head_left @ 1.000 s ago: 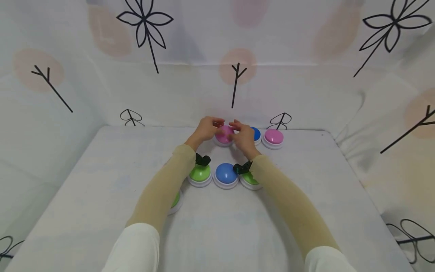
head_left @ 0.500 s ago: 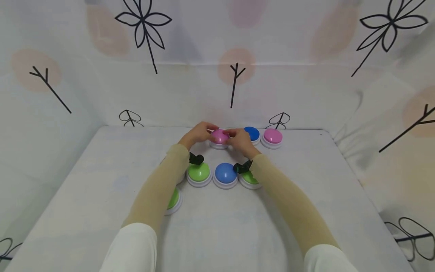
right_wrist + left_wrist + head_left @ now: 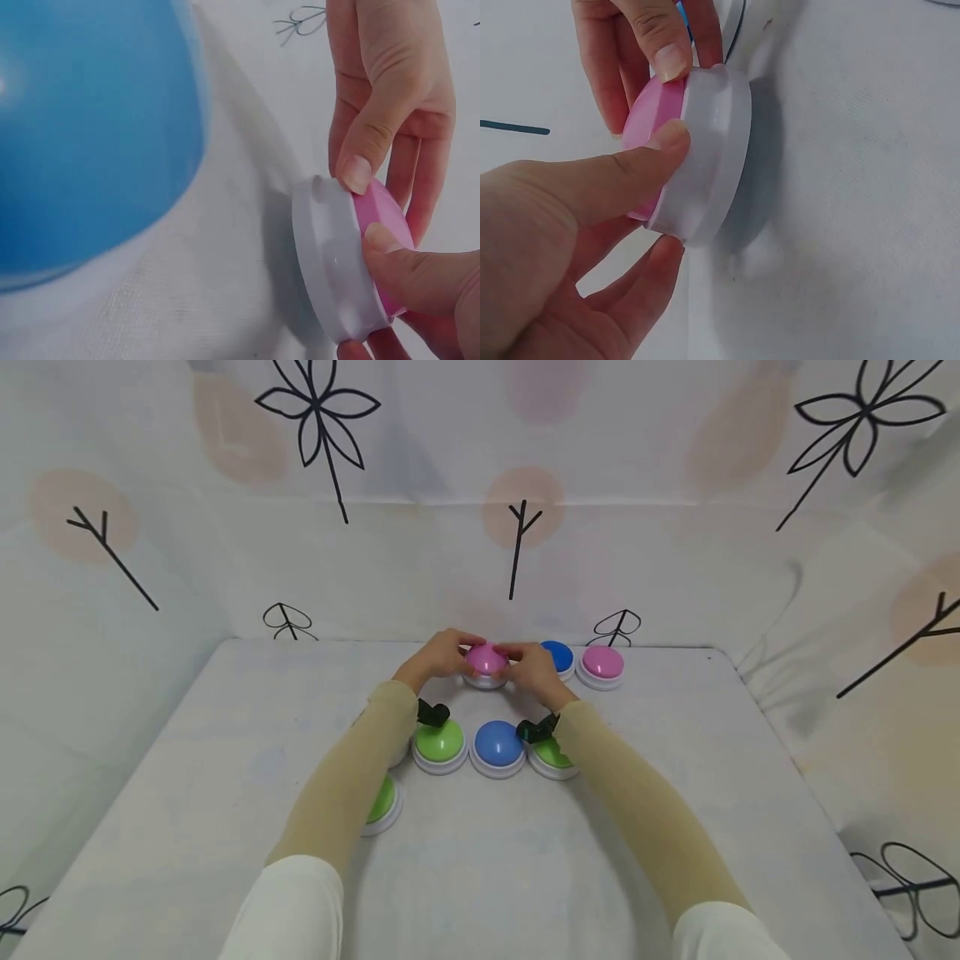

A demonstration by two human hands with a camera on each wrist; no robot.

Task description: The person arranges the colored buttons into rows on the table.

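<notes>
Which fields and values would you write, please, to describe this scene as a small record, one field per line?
Left hand: grips pink button from the left
Right hand: grips the pink button from the right
Right of it: far blue button, then far pink button
Middle row, left to right: mostly hidden button, left green button, near blue button, right green button partly covered
Closest to the person: front green button, partly covered
Surface: white table
Unclear: whether the pink button touches the white table
</notes>
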